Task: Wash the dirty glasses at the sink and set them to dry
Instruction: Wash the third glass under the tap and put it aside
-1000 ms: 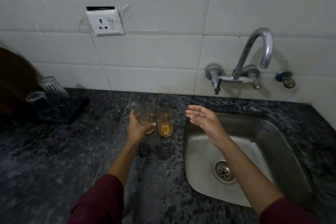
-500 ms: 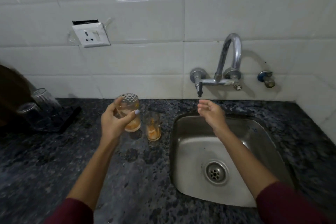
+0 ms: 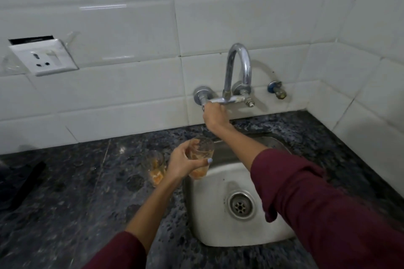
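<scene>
Your left hand (image 3: 181,165) grips the dirty glass (image 3: 201,157) over the sink's (image 3: 218,225) left rim; your right hand (image 3: 215,114) clutches the tap lever (image 3: 204,105). The second dirty glass (image 3: 154,167) stands on the counter (image 3: 65,203) beside the sink.

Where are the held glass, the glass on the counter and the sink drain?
held glass (image 3: 202,155): head view, its side wall above the thumb.
glass on the counter (image 3: 154,167): head view, its side wall.
sink drain (image 3: 240,204): head view, its strainer centre.

Head view, angled down, close over sink (image 3: 220,220), facing tiled wall (image 3: 131,28)
</scene>
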{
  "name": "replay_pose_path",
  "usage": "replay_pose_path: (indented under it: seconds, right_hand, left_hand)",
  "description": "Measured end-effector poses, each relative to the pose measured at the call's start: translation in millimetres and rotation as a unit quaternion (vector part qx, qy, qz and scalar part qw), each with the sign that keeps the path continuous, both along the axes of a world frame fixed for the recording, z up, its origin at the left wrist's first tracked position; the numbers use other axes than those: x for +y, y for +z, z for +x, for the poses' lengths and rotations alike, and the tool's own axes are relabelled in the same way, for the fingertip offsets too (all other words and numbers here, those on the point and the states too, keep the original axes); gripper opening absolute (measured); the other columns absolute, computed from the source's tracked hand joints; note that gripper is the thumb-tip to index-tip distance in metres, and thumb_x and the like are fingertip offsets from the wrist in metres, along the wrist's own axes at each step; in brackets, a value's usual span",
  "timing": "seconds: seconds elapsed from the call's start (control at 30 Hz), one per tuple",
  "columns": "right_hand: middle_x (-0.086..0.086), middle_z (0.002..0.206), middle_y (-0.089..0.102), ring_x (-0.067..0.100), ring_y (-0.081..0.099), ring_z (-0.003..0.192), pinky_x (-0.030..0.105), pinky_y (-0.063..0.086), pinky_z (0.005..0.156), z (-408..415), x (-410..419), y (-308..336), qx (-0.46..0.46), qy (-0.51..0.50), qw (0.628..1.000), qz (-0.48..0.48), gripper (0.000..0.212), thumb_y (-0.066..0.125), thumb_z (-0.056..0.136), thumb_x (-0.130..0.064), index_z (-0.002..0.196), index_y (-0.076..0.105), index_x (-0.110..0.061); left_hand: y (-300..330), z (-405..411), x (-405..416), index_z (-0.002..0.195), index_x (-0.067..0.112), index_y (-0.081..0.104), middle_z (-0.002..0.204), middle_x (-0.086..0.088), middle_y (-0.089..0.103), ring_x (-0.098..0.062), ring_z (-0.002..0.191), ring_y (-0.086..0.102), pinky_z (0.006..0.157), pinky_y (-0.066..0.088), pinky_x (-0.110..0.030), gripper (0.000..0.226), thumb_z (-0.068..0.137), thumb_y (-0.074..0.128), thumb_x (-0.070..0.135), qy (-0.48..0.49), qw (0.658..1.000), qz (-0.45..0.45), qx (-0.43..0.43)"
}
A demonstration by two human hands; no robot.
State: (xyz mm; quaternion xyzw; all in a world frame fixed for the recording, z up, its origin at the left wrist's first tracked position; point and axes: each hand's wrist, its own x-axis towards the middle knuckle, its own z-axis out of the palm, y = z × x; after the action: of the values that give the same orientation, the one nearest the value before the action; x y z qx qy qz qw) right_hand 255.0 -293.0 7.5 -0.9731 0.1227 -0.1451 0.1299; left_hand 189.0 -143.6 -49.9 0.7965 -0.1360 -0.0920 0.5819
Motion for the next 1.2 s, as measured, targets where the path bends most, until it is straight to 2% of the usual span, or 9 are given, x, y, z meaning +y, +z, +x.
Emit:
replay_pose_path:
  seconds: [0.13, 0.23, 0.4, 0.5, 0.6, 0.73, 0.87, 1.03, 1.2]
  right_hand:
    - [0.026, 0.118, 0.059, 0.041, 0.057, 0.106, 0.044, 0.047, 0.082, -12, -7, -3, 0.036, 0.034, 0.999, 0.019, 0.057, 0.044, 0.094, -0.013, 0.143, 0.02, 0.002]
    - [0.02, 0.115, 0.061, 0.038, 0.057, 0.108, 0.045, 0.048, 0.088, -46, -21, -12, 0.03, 0.101, 0.99, 0.096, 0.047, 0.051, 0.092, -0.028, 0.132, 0.04, -0.007]
    - [0.009, 0.13, 0.059, 0.022, 0.052, 0.122, 0.032, 0.038, 0.105, -120, -50, -34, 0.001, 0.162, 0.98, 0.113, 0.036, 0.047, 0.092, -0.016, 0.127, 0.055, -0.011]
    - [0.005, 0.139, 0.052, 0.017, 0.038, 0.135, 0.034, 0.028, 0.114, -140, -71, -46, 0.013, 0.192, 0.979, 0.061, 0.038, 0.042, 0.096, -0.029, 0.126, 0.057, -0.014]
    - [0.0, 0.138, 0.053, 0.012, 0.035, 0.137, 0.032, 0.024, 0.109, -146, -83, -49, 0.028, 0.22, 0.975, 0.035, 0.048, 0.036, 0.095, -0.047, 0.124, 0.059, -0.017]
    - [0.01, 0.096, 0.07, 0.023, 0.062, 0.091, 0.031, 0.045, 0.077, -138, -81, -44, 0.043, 0.2, 0.974, 0.094, 0.024, 0.047, 0.093, -0.024, 0.102, 0.065, -0.013]
    - [0.005, 0.085, 0.074, 0.017, 0.067, 0.084, 0.032, 0.052, 0.082, -119, -81, -34, -0.059, 0.063, 0.959, 0.27, 0.019, 0.054, 0.091, -0.014, 0.083, 0.071, -0.012]
    - [0.008, 0.1, 0.073, 0.02, 0.067, 0.098, 0.039, 0.052, 0.092, -113, -72, -35, -0.056, 0.06, 0.909, 0.41, 0.021, 0.053, 0.093, -0.022, 0.104, 0.07, -0.016]
    - [0.005, 0.105, 0.071, 0.014, 0.066, 0.097, 0.032, 0.052, 0.087, -131, -85, -51, 0.023, 0.213, 0.946, 0.241, 0.022, 0.051, 0.093, -0.016, 0.111, 0.064, -0.013]
  left_hand:
    - [-11, 5, -2, 0.107, 0.022, 0.061, 0.095, 0.009, 0.068, 0.004, 0.083, 0.065, 0.074, 0.05, -0.012, 0.067, 0.047, 0.092, 0.027, -0.025, 1.0, -0.008, 0.017]
    - [-16, 6, -14, 0.117, 0.026, 0.058, 0.106, 0.002, 0.066, -0.014, 0.097, 0.065, 0.086, 0.053, -0.032, 0.085, 0.04, 0.083, 0.049, -0.043, 0.999, -0.014, 0.02]
    - [-21, -1, -51, 0.108, 0.035, 0.061, 0.104, 0.01, 0.069, -0.009, 0.099, 0.065, 0.083, 0.052, -0.024, 0.069, 0.043, 0.083, 0.045, -0.102, 0.994, -0.037, 0.01]
    - [-28, -5, -70, 0.11, 0.038, 0.062, 0.111, 0.011, 0.069, -0.008, 0.105, 0.064, 0.09, 0.052, -0.033, 0.067, 0.047, 0.085, 0.043, -0.148, 0.988, -0.037, 0.013]
    - [-34, -4, -81, 0.114, 0.036, 0.06, 0.112, 0.009, 0.069, -0.011, 0.106, 0.064, 0.093, 0.052, -0.037, 0.071, 0.047, 0.083, 0.04, -0.161, 0.985, -0.042, 0.038]
    - [-30, 7, -90, 0.12, 0.031, 0.055, 0.11, -0.003, 0.067, -0.021, 0.103, 0.064, 0.092, 0.052, -0.042, 0.078, 0.047, 0.084, 0.03, -0.149, 0.986, -0.044, 0.068]
    - [-29, 9, -89, 0.121, 0.017, 0.053, 0.117, -0.012, 0.061, -0.021, 0.099, 0.063, 0.079, 0.055, -0.033, 0.057, 0.071, 0.08, 0.009, -0.057, 0.978, -0.162, 0.121]
    - [-28, -1, -96, 0.105, 0.011, 0.054, 0.101, -0.012, 0.067, -0.022, 0.079, 0.069, 0.061, 0.059, -0.034, 0.023, 0.089, 0.059, 0.027, -0.006, 0.913, -0.338, 0.228]
    - [-22, 14, -87, 0.107, 0.006, 0.064, 0.077, -0.011, 0.071, -0.013, 0.04, 0.057, 0.036, 0.049, -0.02, 0.047, 0.095, 0.046, 0.047, -0.032, 0.866, -0.275, 0.417]
